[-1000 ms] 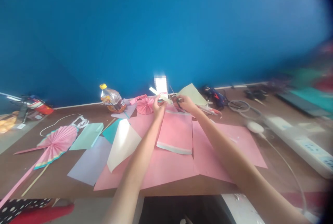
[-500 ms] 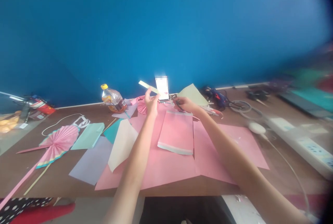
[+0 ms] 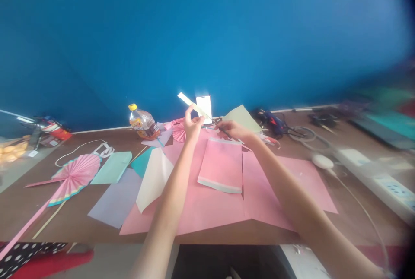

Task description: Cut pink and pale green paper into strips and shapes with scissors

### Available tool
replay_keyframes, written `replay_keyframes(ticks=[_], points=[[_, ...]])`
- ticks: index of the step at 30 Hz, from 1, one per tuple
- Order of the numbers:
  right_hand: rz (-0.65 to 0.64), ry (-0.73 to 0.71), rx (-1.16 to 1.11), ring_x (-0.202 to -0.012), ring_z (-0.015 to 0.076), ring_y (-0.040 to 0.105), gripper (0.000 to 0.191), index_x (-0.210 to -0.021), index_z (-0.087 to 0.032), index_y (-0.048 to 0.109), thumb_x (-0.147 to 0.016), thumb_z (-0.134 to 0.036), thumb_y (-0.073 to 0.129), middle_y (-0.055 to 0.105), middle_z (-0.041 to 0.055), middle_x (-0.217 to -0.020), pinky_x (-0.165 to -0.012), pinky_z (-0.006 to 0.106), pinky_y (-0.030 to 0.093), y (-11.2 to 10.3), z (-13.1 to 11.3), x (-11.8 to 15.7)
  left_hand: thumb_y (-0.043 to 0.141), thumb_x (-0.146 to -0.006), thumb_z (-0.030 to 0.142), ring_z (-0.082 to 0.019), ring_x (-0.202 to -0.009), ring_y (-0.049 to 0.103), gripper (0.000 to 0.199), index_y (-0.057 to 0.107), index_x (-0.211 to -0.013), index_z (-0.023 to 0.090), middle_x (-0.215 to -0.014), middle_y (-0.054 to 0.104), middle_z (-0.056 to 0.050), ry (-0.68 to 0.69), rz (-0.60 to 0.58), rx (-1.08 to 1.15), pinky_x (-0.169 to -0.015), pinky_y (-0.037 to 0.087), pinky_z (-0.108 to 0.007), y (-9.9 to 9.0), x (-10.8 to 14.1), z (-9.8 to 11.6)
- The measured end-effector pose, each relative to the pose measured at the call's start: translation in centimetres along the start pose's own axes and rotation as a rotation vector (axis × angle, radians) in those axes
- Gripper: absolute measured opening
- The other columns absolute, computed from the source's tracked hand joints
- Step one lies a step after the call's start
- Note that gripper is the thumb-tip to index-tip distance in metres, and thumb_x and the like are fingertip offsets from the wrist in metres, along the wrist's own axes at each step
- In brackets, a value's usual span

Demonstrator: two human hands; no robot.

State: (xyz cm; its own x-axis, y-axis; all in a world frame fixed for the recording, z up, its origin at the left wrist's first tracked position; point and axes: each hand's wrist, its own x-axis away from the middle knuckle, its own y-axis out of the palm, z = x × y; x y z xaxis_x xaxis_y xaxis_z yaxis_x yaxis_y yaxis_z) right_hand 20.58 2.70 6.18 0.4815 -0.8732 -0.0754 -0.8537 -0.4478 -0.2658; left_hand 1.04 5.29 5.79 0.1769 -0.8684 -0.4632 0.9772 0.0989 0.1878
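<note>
My left hand (image 3: 193, 124) pinches a narrow pale yellow paper strip (image 3: 186, 99), held tilted up in front of the lit phone (image 3: 206, 105). In my right hand (image 3: 236, 130) is a pair of scissors (image 3: 214, 122), with its blades pointing left toward the strip's lower end. Whether the blades touch the paper is too small to tell. Below both hands lies a pink folded sheet (image 3: 221, 164) with a pale edge, on top of larger pink paper (image 3: 207, 216). A pale yellow-green sheet (image 3: 243, 118) rests behind my right hand.
To the left are a pleated pink paper fan (image 3: 79, 173), a mint packet (image 3: 113, 167), a lilac sheet (image 3: 118, 199) and a yellow-capped bottle (image 3: 144, 123). A white power strip (image 3: 372, 175), a white charger (image 3: 322, 161) and cables lie on the right. A blue wall rises behind.
The strip is held at a steeper slant, and the scissors have come nearer its lower end. My left hand has shifted slightly right; the whole view has moved a little.
</note>
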Motion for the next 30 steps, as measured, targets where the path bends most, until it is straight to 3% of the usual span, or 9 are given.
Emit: replay_keyframes(ticks=[7,11,16,25,30], points=[[0.020,0.004,0.016,-0.052,0.0112,0.054,0.038,-0.098,-0.015,0.068,-0.064,-0.031,0.072,0.065,0.0036,-0.069,-0.044,0.022,0.038,-0.1,0.0,-0.1,0.076,-0.068,0.028,-0.015,-0.077,0.065,0.081,0.041,-0.140,0.023,-0.109,0.065,-0.010,-0.043,-0.025,-0.023,-0.057,0.047,-0.020,-0.1,0.1,0.4],[0.042,0.001,0.020,-0.049,0.0108,0.053,0.037,-0.098,-0.015,0.069,-0.065,-0.030,0.071,0.065,0.0032,-0.065,-0.042,0.021,0.037,-0.1,0.2,-0.1,0.076,-0.068,0.029,-0.013,-0.075,0.064,0.079,0.042,-0.139,0.027,-0.115,0.063,-0.008,-0.025,-0.020,-0.016,-0.059,0.048,-0.021,-0.2,0.0,0.3],[0.039,-0.014,0.023,-0.046,0.0097,0.051,0.032,-0.097,-0.016,0.069,-0.067,-0.030,0.069,0.065,0.0033,-0.066,-0.041,0.021,0.037,-0.1,0.4,-0.1,0.077,-0.068,0.028,-0.016,-0.081,0.065,0.081,0.041,-0.141,0.023,-0.110,0.065,-0.010,-0.041,-0.027,-0.018,-0.063,0.050,-0.021,-0.2,0.1,0.7],[0.064,-0.013,0.013,-0.045,0.0098,0.051,0.032,-0.095,-0.016,0.070,-0.067,-0.032,0.071,0.064,0.0027,-0.064,-0.039,0.020,0.034,-0.1,0.8,-0.1,0.074,-0.069,0.024,-0.012,-0.079,0.063,0.074,0.045,-0.137,0.028,-0.132,0.056,-0.010,-0.020,-0.046,-0.033,-0.063,0.050,-0.021,-0.2,0.4,1.2],[0.062,-0.022,0.011,-0.043,0.0084,0.047,0.032,-0.094,-0.016,0.069,-0.067,-0.034,0.071,0.059,0.0002,-0.057,-0.039,0.020,0.034,0.1,0.7,0.0,0.075,-0.069,0.025,-0.012,-0.076,0.063,0.075,0.045,-0.138,0.028,-0.128,0.058,-0.010,-0.031,-0.045,-0.019,-0.059,0.047,-0.020,-0.3,0.3,0.9]])
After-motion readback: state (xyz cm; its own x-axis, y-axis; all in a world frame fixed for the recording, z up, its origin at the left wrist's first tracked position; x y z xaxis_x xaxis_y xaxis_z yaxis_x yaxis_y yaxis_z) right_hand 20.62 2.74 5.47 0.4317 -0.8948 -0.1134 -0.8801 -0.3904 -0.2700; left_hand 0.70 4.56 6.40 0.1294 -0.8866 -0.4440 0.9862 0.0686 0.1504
